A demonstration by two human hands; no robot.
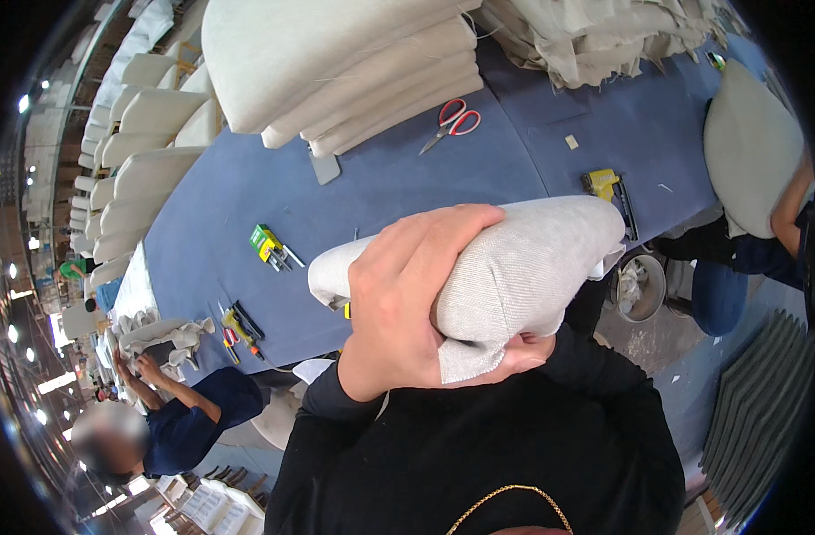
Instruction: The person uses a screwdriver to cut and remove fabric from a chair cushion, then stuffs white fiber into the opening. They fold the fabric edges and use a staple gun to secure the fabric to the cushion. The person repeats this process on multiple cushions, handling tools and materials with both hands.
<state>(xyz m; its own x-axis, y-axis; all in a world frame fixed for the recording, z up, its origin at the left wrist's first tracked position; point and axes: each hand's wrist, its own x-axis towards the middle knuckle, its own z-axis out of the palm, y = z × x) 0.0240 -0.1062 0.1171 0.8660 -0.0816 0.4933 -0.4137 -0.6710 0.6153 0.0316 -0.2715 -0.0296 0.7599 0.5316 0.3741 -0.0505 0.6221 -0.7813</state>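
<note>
Close in front of my chest is a padded seat piece covered in light beige woven fabric (541,259), tilted up off the table. My left hand (399,294) lies over its near left side, fingers wrapped across the top and thumb low by the loose fabric edge. At the lower right corner, my right hand (528,350) pinches the folded fabric from underneath; most of it is hidden by the cover. A yellow and black staple gun (611,192) lies on the table just beyond the right end of the pad.
The blue table (363,196) carries red-handled scissors (452,123), a green staple box (267,245), a grey phone-like slab (325,166) and stacked beige pads (372,80). Co-workers sit left and right, one beside a beige pad (751,147). A bucket (641,287) stands below right.
</note>
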